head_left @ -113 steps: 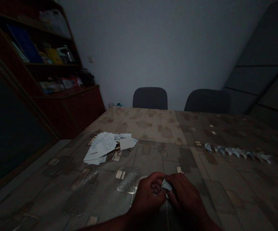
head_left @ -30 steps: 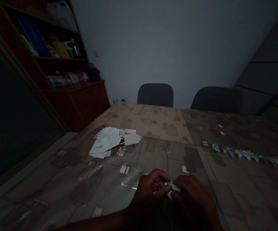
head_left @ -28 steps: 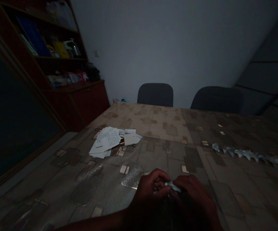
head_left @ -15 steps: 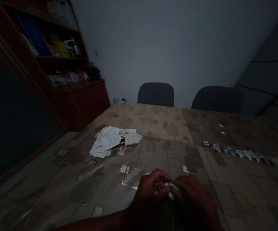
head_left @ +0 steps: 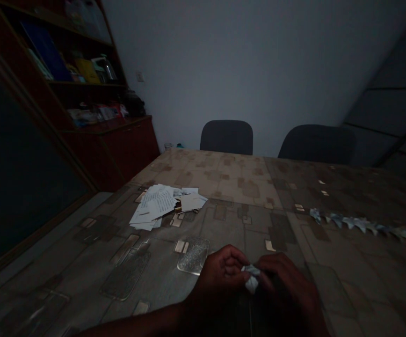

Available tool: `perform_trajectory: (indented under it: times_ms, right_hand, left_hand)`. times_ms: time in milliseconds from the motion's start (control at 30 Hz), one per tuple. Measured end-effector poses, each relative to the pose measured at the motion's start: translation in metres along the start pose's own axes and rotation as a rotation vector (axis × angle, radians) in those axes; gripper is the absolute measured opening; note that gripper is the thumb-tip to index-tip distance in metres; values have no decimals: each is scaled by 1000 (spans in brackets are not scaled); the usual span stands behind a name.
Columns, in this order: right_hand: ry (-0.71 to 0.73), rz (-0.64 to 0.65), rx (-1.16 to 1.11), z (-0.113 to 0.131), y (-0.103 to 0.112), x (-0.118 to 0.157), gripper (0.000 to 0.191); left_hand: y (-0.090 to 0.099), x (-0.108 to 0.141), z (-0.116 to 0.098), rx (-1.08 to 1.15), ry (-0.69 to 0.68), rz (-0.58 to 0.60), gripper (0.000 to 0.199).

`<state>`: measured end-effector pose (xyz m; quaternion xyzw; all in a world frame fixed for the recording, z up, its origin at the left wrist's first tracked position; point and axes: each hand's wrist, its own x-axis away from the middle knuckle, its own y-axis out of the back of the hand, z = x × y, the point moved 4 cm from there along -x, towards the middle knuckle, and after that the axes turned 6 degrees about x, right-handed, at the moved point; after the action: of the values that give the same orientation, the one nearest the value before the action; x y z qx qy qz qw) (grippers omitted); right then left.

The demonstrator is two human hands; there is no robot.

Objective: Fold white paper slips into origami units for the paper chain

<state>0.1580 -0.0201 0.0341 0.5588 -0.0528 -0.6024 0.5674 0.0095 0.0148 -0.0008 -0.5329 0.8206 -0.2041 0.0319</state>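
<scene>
Folded paper (head_left: 251, 283) partly hidden by left grip (head_left: 222, 275) and right grip (head_left: 290, 283). Loose sheets' (head_left: 146, 216) print (head_left: 163, 202) illegibly small. Counter (head_left: 220, 178) cut off below.

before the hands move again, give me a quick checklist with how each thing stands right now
1. Left hand pinching the small folded paper: ok.
2. Right hand gripping it too: cannot tell, its fingertips are in shadow.
3. Row of folded pieces apart from both hands: ok, off to the right.
4. Paper pile squared up: not ok, sheets lie at odd angles.
5. Bright light on the hands: not ok, dim.
</scene>
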Motion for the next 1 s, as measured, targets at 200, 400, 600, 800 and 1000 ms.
perform_trajectory:
  times_ms: [200,400,600,800,1000]
  right_hand:
    - [-36,37,-15,0,-7,4,11]
    - [23,43,-7,3,-3,1,8]
    - [97,-39,16,11,-1,-5,11]
    - [86,-8,47,9,-5,-3,14]
    - [28,-1,83,9,-7,-4,19]
  left_hand:
    - [1,1,1,-40,10,-41,14]
    - [0,1,-2,-32,7,-44,14]
    - [0,1,0,-24,4,-44,15]
    - [1,1,2,-33,4,-21,12]
    - [-1,1,2,34,27,-5,17]
